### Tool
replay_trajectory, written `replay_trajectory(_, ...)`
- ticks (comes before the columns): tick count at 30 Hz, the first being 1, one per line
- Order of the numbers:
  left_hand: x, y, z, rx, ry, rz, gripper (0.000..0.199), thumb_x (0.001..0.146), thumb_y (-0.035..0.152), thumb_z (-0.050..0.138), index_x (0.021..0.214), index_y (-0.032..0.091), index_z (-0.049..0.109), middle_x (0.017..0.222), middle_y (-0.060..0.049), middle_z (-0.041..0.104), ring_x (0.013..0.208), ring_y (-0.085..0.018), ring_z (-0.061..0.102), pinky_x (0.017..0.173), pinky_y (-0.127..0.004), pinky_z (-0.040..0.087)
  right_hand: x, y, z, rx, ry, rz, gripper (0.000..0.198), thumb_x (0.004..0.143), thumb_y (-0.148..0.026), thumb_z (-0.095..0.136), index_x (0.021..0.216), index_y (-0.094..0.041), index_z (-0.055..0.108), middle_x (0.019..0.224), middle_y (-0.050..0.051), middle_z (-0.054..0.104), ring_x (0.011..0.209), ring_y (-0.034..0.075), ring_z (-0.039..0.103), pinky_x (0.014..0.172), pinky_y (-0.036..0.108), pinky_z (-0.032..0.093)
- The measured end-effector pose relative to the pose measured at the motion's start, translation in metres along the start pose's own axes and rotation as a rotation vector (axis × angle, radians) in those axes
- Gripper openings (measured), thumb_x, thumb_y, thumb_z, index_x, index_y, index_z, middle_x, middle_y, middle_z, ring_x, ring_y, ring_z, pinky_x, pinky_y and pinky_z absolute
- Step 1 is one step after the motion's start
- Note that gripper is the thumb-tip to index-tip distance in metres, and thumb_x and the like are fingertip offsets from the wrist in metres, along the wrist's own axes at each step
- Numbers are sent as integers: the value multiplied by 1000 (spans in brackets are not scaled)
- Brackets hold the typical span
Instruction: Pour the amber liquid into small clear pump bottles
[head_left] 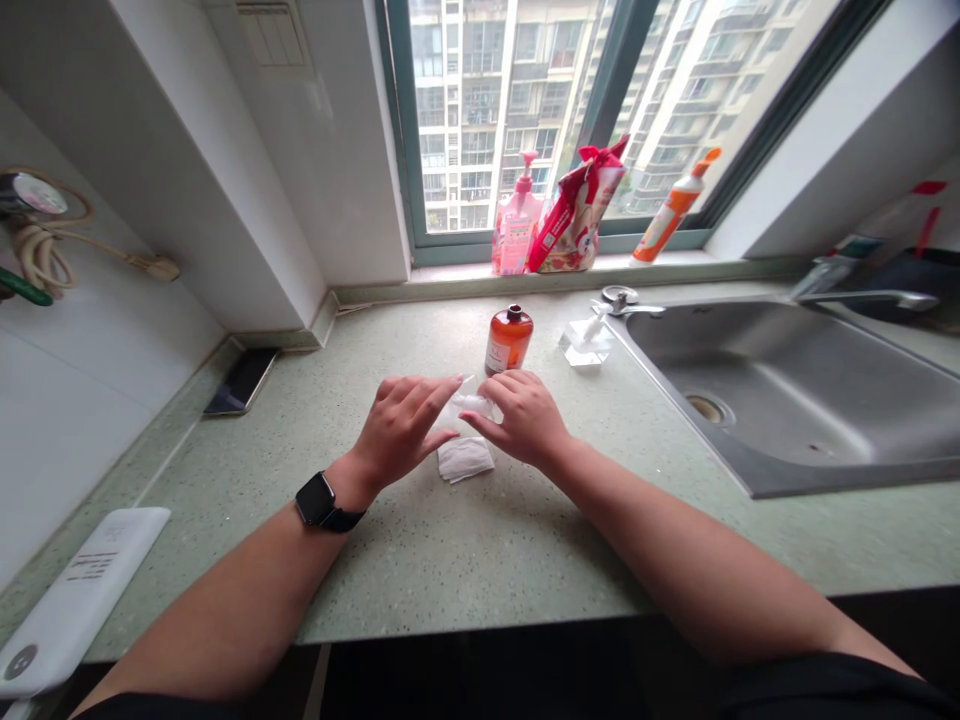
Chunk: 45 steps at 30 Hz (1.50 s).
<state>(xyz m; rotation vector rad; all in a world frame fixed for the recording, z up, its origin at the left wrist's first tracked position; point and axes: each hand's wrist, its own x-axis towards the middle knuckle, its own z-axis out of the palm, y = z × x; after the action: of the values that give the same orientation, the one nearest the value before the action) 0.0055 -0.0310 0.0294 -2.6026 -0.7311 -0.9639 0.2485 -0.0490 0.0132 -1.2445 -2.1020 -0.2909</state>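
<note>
Between my hands is a small clear container (466, 404) with a whitish top, partly covered by my fingers, so its full shape is hard to make out. My left hand (405, 420), wearing a black watch (316, 499), curves round its left side with the thumb apart from the fingers. From the right, my right hand (525, 415) holds it between fingers and thumb. A folded white tissue (465, 459) lies just below on the counter. Behind my right fingers stands an uncapped amber bottle (510, 340). Farther right is a clear square pump bottle (586, 342).
The speckled green counter (390, 560) has a steel sink (825, 380) on the right. A phone (241, 382) and a white slab-like device (86, 600) lie left. On the sill stand a pink pump bottle (516, 230), a red bag (577, 215) and an orange bottle (673, 215).
</note>
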Motion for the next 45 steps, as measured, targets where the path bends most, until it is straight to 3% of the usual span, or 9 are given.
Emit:
replay_trajectory(13,-2,-2,4,6,23,-14,82,98,40,81,165,19,39,121,-12,79,105,-30,72,99,-43,48,2,5,3,-81,-12,-114,40,109,-55,55,89,-22,68,86,6,72,83,24,62,101,42,46)
replay_trajectory(21,-5,-8,9,-27,3,-71,92,98,48,79,171,24,29,127,-12,79,103,-30,72,98,-45,48,1,11,8,51,-37,-126,23,108,-43,60,115,-24,69,108,9,75,100,27,66,111,49,47)
replay_trajectory(27,-4,-5,9,-19,8,-69,87,100,50,76,170,23,33,129,-13,78,106,-30,71,98,-44,47,-3,7,7,232,54,15,65,98,-56,72,152,-26,52,141,17,66,132,37,61,114,58,51)
replay_trajectory(31,-4,-5,9,-27,9,-86,86,100,49,76,170,24,33,129,-13,78,107,-31,72,99,-45,46,-3,10,10,237,69,83,68,99,-52,71,158,-29,47,145,17,64,136,39,60,116,61,52)
replay_trajectory(37,-7,-10,7,-26,30,-157,87,100,47,76,171,24,32,133,-12,78,111,-31,72,100,-46,45,-4,30,15,242,66,100,73,96,-30,70,162,-26,42,144,18,64,137,39,60,117,63,52)
replay_trajectory(42,-7,-8,10,-12,45,-135,87,99,46,77,170,23,32,131,-13,78,109,-31,71,100,-45,45,-6,23,14,298,23,54,87,93,-47,78,167,-27,36,150,19,60,139,38,59,119,61,53)
replay_trajectory(45,-6,-5,11,-20,37,-102,88,100,49,76,171,23,31,129,-12,79,108,-31,71,99,-45,45,-7,13,15,307,42,75,84,96,-53,74,167,-29,35,149,18,61,138,37,61,118,60,54)
